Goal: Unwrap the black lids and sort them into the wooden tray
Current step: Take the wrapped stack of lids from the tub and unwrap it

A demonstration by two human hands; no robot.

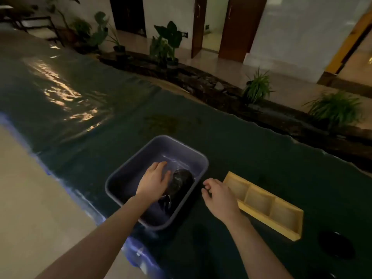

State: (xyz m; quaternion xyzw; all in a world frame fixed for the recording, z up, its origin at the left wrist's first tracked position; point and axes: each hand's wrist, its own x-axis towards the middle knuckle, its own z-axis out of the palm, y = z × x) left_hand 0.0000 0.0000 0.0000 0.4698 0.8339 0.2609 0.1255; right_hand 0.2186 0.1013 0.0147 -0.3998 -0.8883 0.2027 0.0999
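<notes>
Dim room; a long table under a dark green cover runs across the frame, plants and doors behind. At lower centre sits a grey tub. Inside it lies the wrapped bundle of black lids, film glinting. My left hand rests spread on the bundle, fingers open, not yet closed on anything. My right hand hovers between tub and wooden tray, fingers loosely curled, holding nothing. The tray at lower right shows three empty compartments. I judge the bundle light but slippery; the film is soft, so pinch a loose fold near the lower end. Tub walls limit sideways lifting; the cover right of the tub is open.
</notes>
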